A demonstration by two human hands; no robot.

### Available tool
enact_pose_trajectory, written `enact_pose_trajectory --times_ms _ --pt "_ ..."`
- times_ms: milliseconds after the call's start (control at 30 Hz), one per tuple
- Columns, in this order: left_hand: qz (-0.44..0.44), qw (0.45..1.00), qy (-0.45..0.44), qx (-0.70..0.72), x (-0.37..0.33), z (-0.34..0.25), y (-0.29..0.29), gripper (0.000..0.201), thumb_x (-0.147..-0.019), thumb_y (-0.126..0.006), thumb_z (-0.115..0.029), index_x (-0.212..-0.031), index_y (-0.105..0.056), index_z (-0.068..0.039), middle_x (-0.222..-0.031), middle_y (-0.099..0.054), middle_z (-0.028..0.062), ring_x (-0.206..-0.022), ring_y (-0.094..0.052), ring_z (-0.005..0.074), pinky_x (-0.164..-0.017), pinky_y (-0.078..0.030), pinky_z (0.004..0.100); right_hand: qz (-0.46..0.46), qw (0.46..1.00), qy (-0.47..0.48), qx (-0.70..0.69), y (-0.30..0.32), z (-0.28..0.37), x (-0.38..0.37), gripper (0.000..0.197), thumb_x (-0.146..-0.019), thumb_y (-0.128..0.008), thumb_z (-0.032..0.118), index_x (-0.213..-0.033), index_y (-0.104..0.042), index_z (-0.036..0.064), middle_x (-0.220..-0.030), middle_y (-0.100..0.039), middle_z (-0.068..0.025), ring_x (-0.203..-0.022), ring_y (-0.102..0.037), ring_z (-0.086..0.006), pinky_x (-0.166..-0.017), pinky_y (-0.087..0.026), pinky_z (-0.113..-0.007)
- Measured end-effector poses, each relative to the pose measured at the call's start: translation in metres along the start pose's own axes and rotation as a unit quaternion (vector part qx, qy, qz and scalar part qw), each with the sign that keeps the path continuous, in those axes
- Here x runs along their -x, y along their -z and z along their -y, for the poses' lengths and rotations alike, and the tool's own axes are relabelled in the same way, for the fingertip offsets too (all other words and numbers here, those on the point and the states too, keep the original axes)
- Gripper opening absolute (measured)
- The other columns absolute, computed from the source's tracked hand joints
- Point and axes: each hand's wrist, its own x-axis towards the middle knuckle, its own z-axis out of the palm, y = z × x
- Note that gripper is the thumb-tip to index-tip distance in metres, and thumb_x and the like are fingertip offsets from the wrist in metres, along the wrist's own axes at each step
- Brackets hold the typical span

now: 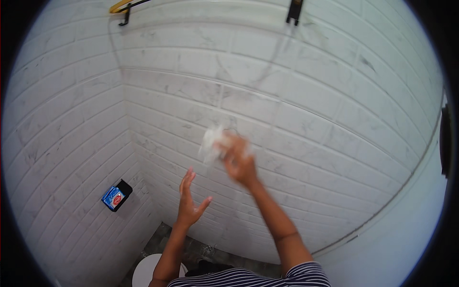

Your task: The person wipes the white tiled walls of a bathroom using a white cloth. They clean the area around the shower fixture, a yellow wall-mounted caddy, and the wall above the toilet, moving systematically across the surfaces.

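Note:
Raised in front of the white tiled wall [306, 138], my right hand [239, 155] is closed on a crumpled white wipe [210, 143]. Both are smeared by motion. Whether the wipe touches the tiles, I cannot tell. Lower and to the left, my left hand [191, 208] is open, its thumb and fingers apart. It holds nothing and is nearest to the wall's lower part.
A black holder [125, 187] with a blue and white packet [113, 197] sits on the left wall. Below stands a round white lid [146, 270] on the dark floor [165, 232]. A yellow hanger [119, 6] and a black bracket [294, 12] are high up.

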Motion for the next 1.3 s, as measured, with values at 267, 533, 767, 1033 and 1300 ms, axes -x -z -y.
enact_pose_trajectory --times_ms 267,533,767,1033,1300 --pt "0.001 0.997 0.077 0.025 0.034 -0.010 -0.008 0.051 -0.074 -0.062 -0.006 -0.121 -0.043 -0.002 -0.134 -0.037 0.0191 -0.126 -0.033 0.0333 -0.103 -0.024 0.0429 -0.236 0.866 0.049 0.439 0.111 -0.066 -0.123 0.042 -0.072 -0.062 0.024 -0.114 -0.056 0.0263 -0.125 -0.048 -0.0011 -0.111 -0.042 -0.0249 -0.084 -0.035 -0.042" --pt "-0.017 0.996 0.085 -0.013 0.042 -0.009 0.004 0.040 -0.075 -0.060 -0.006 -0.113 -0.049 -0.001 -0.127 -0.043 0.0177 -0.119 -0.039 0.0342 -0.099 -0.029 0.0418 0.151 0.909 0.230 0.312 0.037 -0.088 0.031 0.009 -0.071 -0.057 0.019 -0.078 -0.062 0.0167 -0.091 -0.058 -0.0027 -0.080 -0.058 -0.0252 -0.063 -0.048 -0.041" --pt "0.001 0.996 0.075 -0.039 0.042 -0.009 -0.003 0.035 -0.076 -0.059 -0.006 -0.110 -0.052 -0.001 -0.122 -0.048 0.0159 -0.116 -0.042 0.0336 -0.097 -0.031 0.0418 -0.255 0.797 0.122 0.533 0.157 -0.087 -0.153 0.021 -0.068 -0.060 0.034 -0.078 -0.061 0.0153 -0.090 -0.060 -0.0062 -0.069 -0.056 -0.0215 -0.061 -0.040 -0.043" --pt "0.022 0.997 0.068 0.013 0.037 -0.024 -0.052 0.030 -0.078 -0.059 -0.007 -0.107 -0.055 -0.002 -0.123 -0.048 0.0158 -0.115 -0.043 0.0324 -0.096 -0.033 0.0410 -0.035 0.863 0.215 0.455 0.080 -0.105 0.002 0.024 -0.075 -0.054 0.030 -0.089 -0.062 0.0130 -0.089 -0.060 -0.0101 -0.079 -0.059 -0.0279 -0.070 -0.044 -0.057" --pt "0.016 0.997 0.076 0.027 0.045 -0.042 -0.090 0.029 -0.078 -0.058 -0.006 -0.106 -0.055 -0.002 -0.121 -0.049 0.0161 -0.114 -0.044 0.0327 -0.096 -0.034 0.0400 0.258 0.905 0.253 0.225 0.087 -0.115 0.171 0.019 -0.076 -0.053 0.023 -0.088 -0.061 0.0105 -0.099 -0.057 -0.0040 -0.090 -0.054 -0.0219 -0.077 -0.042 -0.045"
